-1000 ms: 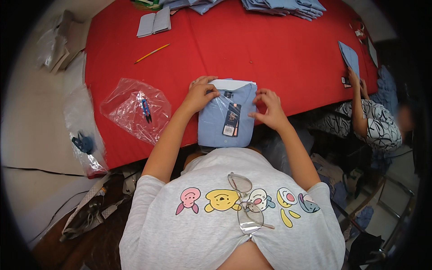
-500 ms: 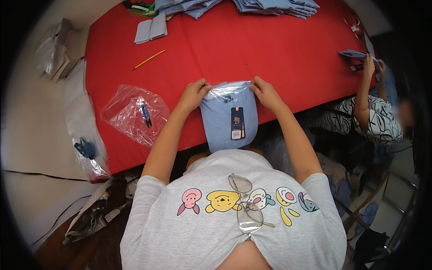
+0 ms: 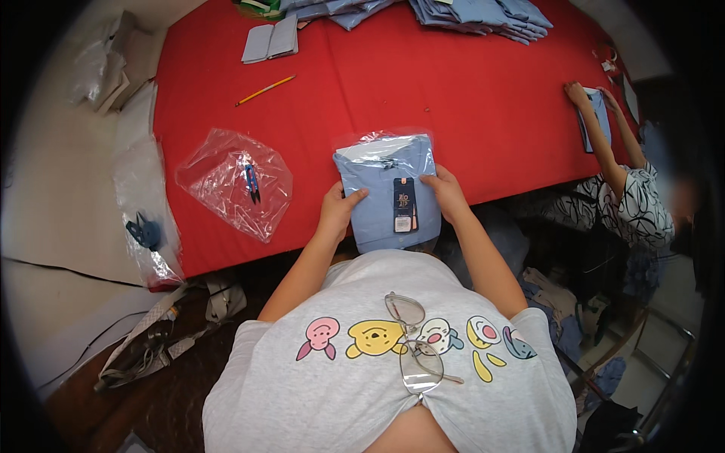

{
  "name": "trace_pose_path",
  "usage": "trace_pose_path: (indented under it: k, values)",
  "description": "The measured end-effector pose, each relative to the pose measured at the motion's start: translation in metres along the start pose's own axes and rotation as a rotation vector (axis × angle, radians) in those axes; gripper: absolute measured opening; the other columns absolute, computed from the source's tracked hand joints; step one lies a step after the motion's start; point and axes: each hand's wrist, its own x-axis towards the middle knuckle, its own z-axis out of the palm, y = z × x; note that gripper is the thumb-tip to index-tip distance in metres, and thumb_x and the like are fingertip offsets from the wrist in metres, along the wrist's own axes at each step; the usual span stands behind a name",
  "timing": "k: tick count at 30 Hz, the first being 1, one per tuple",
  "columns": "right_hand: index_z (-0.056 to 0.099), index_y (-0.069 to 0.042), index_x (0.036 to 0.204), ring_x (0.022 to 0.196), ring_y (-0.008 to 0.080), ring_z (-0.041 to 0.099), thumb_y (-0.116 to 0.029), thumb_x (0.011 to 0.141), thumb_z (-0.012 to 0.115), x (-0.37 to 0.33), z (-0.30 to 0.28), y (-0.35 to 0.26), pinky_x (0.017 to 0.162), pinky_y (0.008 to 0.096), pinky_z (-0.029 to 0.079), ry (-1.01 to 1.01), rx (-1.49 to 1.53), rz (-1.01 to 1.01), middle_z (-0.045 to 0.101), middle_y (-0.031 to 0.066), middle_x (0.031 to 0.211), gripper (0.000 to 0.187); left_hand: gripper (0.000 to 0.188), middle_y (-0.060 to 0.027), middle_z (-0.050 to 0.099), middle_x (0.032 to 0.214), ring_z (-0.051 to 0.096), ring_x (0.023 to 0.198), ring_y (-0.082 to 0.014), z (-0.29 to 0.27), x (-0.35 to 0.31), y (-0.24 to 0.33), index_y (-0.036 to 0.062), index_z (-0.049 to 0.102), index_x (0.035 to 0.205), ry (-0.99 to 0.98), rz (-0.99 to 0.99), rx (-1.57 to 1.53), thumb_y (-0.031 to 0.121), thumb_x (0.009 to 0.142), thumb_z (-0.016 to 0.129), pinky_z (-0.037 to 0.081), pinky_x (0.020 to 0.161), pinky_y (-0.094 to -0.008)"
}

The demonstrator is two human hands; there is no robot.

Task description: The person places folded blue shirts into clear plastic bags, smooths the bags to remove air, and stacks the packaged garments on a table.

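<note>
A folded light-blue shirt (image 3: 371,215) in a clear plastic bag lies over the table's near edge, right in front of me. A dark hang tag (image 3: 405,205) with a white label shows on its right half. My left hand (image 3: 340,208) grips the left side of the bagged shirt, thumb on top. On the opposite side my right hand (image 3: 447,192) holds it the same way, fingers underneath. The bag's open-looking clear end (image 3: 385,138) sticks out past the shirt at the far side.
Left of me, blue thread snips (image 3: 251,183) lie on an empty clear bag (image 3: 215,189). A pencil (image 3: 266,90) and an open notebook (image 3: 269,39) rest farther back on the red table (image 3: 362,90). Blue shirts (image 3: 483,16) are piled behind. At right, a co-worker's hands (image 3: 585,94) handle another shirt.
Both my hands have slid from the bag's far corners down to its sides. The co-worker's shirt has been brought down onto the table.
</note>
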Motion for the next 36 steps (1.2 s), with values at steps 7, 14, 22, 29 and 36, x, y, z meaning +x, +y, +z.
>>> trace_pose_path:
  k: [7, 14, 22, 29, 36]
  values:
    - [0.067, -0.001, 0.131, 0.109, 0.0145, 0.066, -0.01, 0.1, 0.067, -0.027, 0.023, -0.139, 0.098, 0.0323, 0.052, -0.229, 0.031, -0.678, 0.073, 0.0045, 0.119, 0.032, 0.042, -0.0088, 0.071, 0.123, 0.068, 0.113, -0.0173, 0.033, -0.048, 0.146, 0.0015, 0.063, 0.131, -0.161, 0.695, 0.05, 0.0, 0.092, 0.078, 0.054, 0.1, -0.0347]
    - [0.058, -0.001, 0.145, 0.131, 0.0245, 0.063, 0.003, 0.094, 0.061, -0.026, -0.014, -0.072, 0.105, 0.0366, 0.052, -0.068, 0.037, -0.624, 0.062, 0.0125, 0.147, 0.051, 0.054, -0.0124, 0.064, 0.13, 0.059, 0.131, -0.0345, 0.001, -0.038, 0.131, 0.0076, 0.065, 0.124, -0.177, 1.045, 1.223, -0.008, 0.073, 0.072, 0.047, 0.113, -0.0488]
    - [0.057, 0.005, 0.141, 0.101, 0.022, 0.075, -0.006, 0.104, 0.062, -0.055, -0.056, 0.073, 0.082, 0.0313, 0.062, 0.242, 0.174, -0.103, 0.072, 0.0152, 0.116, 0.039, 0.062, -0.0189, 0.048, 0.157, 0.045, 0.148, -0.0411, 0.011, -0.018, 0.033, 0.01, 0.061, 0.141, -0.269, 0.82, 1.215, 0.009, 0.082, 0.08, 0.037, 0.125, -0.0521]
    - [0.069, 0.004, 0.118, 0.073, 0.0187, 0.076, -0.017, 0.101, 0.073, -0.04, -0.021, 0.06, 0.06, 0.0276, 0.059, 0.237, 0.123, 0.018, 0.076, 0.0124, 0.093, 0.027, 0.089, -0.0265, 0.036, 0.166, 0.037, 0.15, -0.0517, 0.062, 0.021, -0.001, 0.0092, 0.05, 0.154, -0.184, 1.032, 1.559, 0.032, 0.076, 0.086, 0.038, 0.12, -0.0608]
    - [0.072, -0.001, 0.109, 0.066, 0.0174, 0.074, -0.023, 0.102, 0.073, -0.037, 0.011, 0.06, 0.055, 0.0287, 0.057, 0.11, 0.123, 0.163, 0.074, 0.0098, 0.086, 0.024, 0.082, -0.0328, 0.05, 0.151, 0.053, 0.137, -0.0545, 0.061, 0.037, 0.007, 0.0026, 0.052, 0.148, -0.233, 1.085, 1.564, 0.035, 0.079, 0.082, 0.056, 0.103, -0.054]
